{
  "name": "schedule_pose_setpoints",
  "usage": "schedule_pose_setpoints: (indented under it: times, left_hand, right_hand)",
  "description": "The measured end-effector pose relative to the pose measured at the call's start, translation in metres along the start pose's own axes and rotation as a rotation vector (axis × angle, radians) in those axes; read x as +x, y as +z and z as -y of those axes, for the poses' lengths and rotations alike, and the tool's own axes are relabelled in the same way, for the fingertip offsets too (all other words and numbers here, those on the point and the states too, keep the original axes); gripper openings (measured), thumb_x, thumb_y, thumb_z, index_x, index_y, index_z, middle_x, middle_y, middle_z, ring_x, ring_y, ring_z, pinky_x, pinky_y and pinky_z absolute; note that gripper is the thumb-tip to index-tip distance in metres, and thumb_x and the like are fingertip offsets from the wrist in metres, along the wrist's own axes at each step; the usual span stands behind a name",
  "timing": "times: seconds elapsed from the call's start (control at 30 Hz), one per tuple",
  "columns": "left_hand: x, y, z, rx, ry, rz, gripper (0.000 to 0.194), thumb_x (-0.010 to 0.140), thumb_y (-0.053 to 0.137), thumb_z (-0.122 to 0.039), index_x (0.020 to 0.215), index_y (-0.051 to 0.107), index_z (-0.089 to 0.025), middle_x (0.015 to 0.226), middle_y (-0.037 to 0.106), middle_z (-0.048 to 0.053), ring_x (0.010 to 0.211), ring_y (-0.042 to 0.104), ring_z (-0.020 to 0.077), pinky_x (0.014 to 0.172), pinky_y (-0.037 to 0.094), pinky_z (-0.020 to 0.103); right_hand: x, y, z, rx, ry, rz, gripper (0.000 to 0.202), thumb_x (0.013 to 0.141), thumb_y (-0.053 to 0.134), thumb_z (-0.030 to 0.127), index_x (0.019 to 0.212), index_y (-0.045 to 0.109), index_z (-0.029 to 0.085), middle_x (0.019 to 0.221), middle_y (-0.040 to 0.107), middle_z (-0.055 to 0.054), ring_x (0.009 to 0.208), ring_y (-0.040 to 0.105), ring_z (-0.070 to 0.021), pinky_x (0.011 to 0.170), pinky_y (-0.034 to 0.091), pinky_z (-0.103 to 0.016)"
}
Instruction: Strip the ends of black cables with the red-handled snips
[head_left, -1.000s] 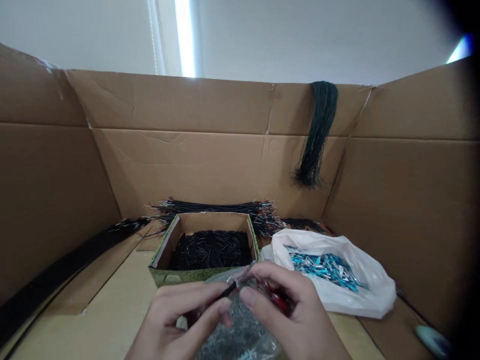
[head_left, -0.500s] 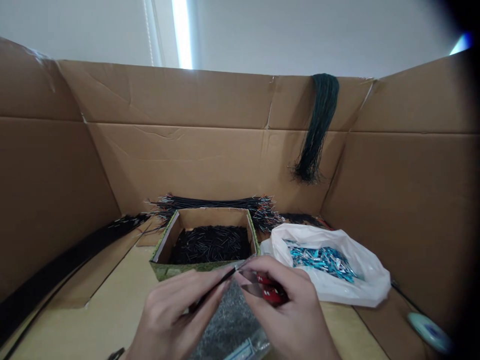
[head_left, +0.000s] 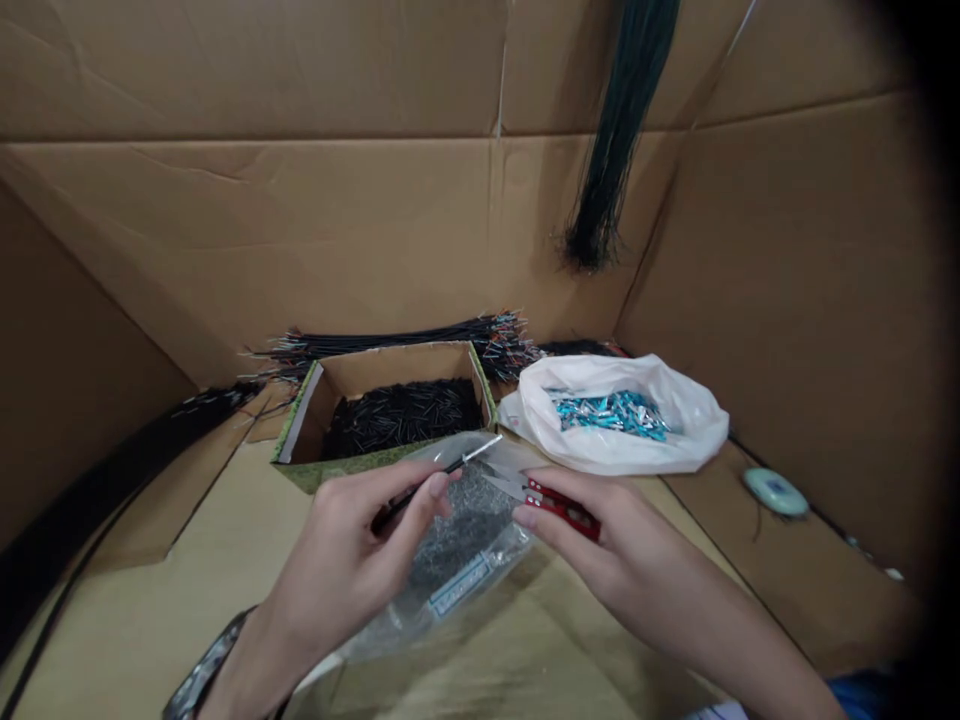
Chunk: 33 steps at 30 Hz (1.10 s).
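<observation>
My left hand (head_left: 349,545) pinches a thin black cable (head_left: 455,464) between thumb and fingers. The cable's pale stripped end points up and to the right. Red-handled thread snips (head_left: 559,508) lie in the grip of my right hand (head_left: 607,520), with blades parted a little below and to the right of the cable end, apart from it. Beneath both hands lies a clear plastic bag (head_left: 480,520) of fine greyish pieces, too small to make out. A blue-and-white label shows on it.
A green-edged box (head_left: 375,460) holds short black tubes. To its right stands a white plastic bag (head_left: 705,415) of shiny blue pieces. Bundled black cables (head_left: 390,340) lie behind. Dark green strands (head_left: 619,140) hang on the cardboard wall (head_left: 300,210). A pale oval object (head_left: 776,492) sits right.
The view has tilted down. My hands have drawn apart, and the snips have moved away from the cable end, which is now exposed.
</observation>
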<state>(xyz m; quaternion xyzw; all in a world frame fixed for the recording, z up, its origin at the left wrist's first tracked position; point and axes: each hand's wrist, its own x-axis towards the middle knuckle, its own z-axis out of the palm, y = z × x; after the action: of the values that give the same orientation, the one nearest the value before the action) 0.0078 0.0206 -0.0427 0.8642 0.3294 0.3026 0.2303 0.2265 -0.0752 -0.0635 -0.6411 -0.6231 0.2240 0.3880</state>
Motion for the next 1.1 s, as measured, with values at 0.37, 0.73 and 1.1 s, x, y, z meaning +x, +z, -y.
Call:
schedule_pose_setpoints:
  times: [0.37,0.73,1.1]
  left_hand:
    - [0.003,0.016,0.001,0.111,-0.083,0.111,0.028,0.1,0.056,-0.036,0.085,0.073,-0.019,0.067,0.072,-0.003,0.055,0.058,0.011,0.053,0.041,0.021]
    - [0.004,0.018,0.006,0.213,-0.07,0.152,0.022,0.098,0.058,-0.031,0.089,0.075,-0.021,0.065,0.07,-0.006,0.049,0.053,0.0088,0.054,0.038,0.023]
    - [0.006,0.021,0.007,0.308,-0.137,0.267,0.026,0.099,0.054,-0.034,0.087,0.074,-0.022,0.067,0.07,-0.002,0.057,0.062,0.0146,0.058,0.038,0.026]
  right_hand:
    - [0.008,0.007,0.016,-0.151,-0.057,0.036,0.014,0.095,0.059,0.03,0.096,0.069,0.02,0.079,0.065,-0.002,0.067,0.055,-0.0166,0.059,0.036,-0.03]
    - [0.015,0.015,0.013,-0.293,-0.081,0.053,0.019,0.099,0.054,0.029,0.087,0.062,0.018,0.076,0.06,0.0,0.07,0.049,-0.0164,0.063,0.032,-0.031]
    - [0.018,0.036,-0.002,-0.394,-0.194,0.062,0.024,0.102,0.047,0.024,0.085,0.063,0.02,0.074,0.059,-0.002,0.076,0.056,-0.0201,0.065,0.035,-0.031]
